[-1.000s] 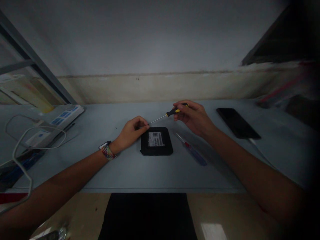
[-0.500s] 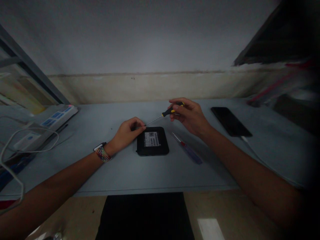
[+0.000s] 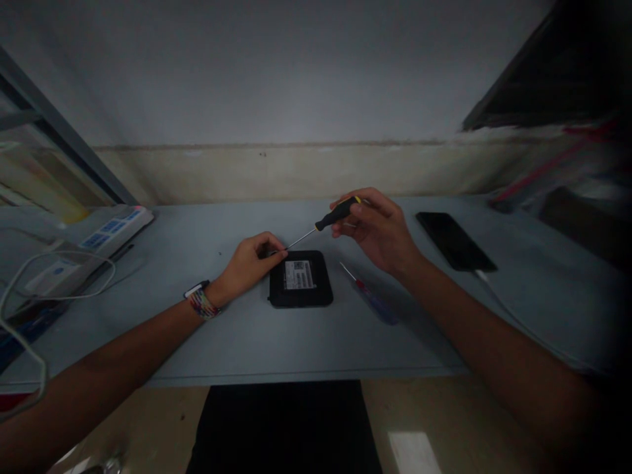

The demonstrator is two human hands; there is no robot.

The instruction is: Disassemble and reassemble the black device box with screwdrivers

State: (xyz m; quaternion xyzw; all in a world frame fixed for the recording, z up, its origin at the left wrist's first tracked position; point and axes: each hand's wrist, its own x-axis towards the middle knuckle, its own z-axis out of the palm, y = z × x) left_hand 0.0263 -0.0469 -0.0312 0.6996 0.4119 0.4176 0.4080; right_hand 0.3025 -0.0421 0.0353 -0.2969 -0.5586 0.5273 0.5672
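A flat black box (image 3: 323, 276) with rounded corners and a white printed label (image 3: 299, 275) lies on the table in the head view. At its far left corner is my left hand (image 3: 251, 260), thumb and forefinger pinched together; what sits between them is too small to make out. My right hand (image 3: 378, 230) grips a screwdriver (image 3: 336, 214) by its black and yellow handle. The shaft slants down to the left, and its tip meets my left fingertips at the box corner. A second screwdriver (image 3: 370, 295), with a purplish see-through handle, lies right of the box.
A phone (image 3: 455, 241) with a white cable lies at the right. On the left are a white power strip (image 3: 111, 234) and a looped white cord (image 3: 47, 368). The wall (image 3: 296, 171) rises behind the pale blue table (image 3: 237, 349).
My right hand has turned the screwdriver handle, so less yellow shows, and shifted slightly. My left hand and the box have hardly moved.
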